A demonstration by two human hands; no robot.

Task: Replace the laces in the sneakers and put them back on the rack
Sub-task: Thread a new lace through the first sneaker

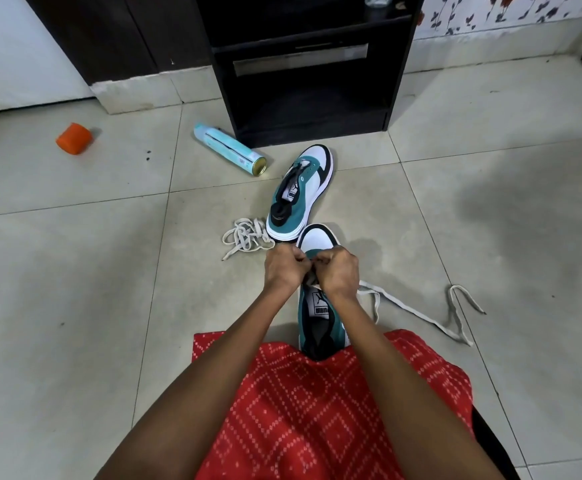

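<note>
Sneaker (319,315), heel nearest, toe pointing toward rack (303,81), left hand (284,268) and right hand (340,271) pinching lace (414,310)

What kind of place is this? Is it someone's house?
Probably a room in a home: a tiled floor, a dark rack against a flowery wall, and a sneaker lying in front of it.

The left hand (284,268) and right hand (339,271) meet over the near sneaker (320,308) on the floor (75,271). Its lace (417,311) trails right of the right hand. Just beyond the hands lies the far sneaker (300,192), with a loose lace (244,235) beyond-left of the left hand. The rack (303,64) stands farthest beyond.
</note>
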